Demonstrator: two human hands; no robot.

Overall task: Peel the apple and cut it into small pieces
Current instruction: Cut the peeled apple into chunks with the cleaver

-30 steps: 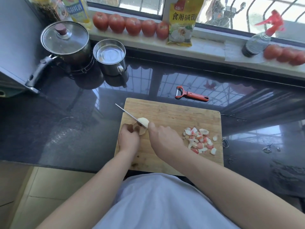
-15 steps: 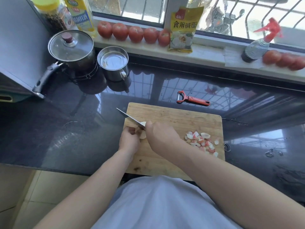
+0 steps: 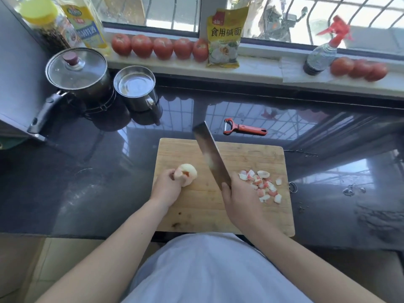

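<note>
A wooden cutting board (image 3: 196, 213) lies on the dark counter in front of me. My left hand (image 3: 166, 189) grips a pale, mostly peeled apple chunk (image 3: 187, 174) at the board's left side. My right hand (image 3: 238, 202) holds a cleaver (image 3: 211, 156) by its handle, the blade lifted off the board and pointing away from me, to the right of the apple. A heap of small apple pieces (image 3: 261, 184), white with bits of red skin, sits on the board's right side.
An orange peeler (image 3: 244, 128) lies on the counter beyond the board. A lidded pot (image 3: 78, 73) and a steel mug (image 3: 136, 88) stand at the back left. Tomatoes (image 3: 161, 48), a yellow bag (image 3: 225, 38) and a spray bottle (image 3: 323, 51) line the windowsill.
The cleaver has lifted off the apple and swung right, away from my left hand. My left hand now holds the apple chunk apart from the blade.
</note>
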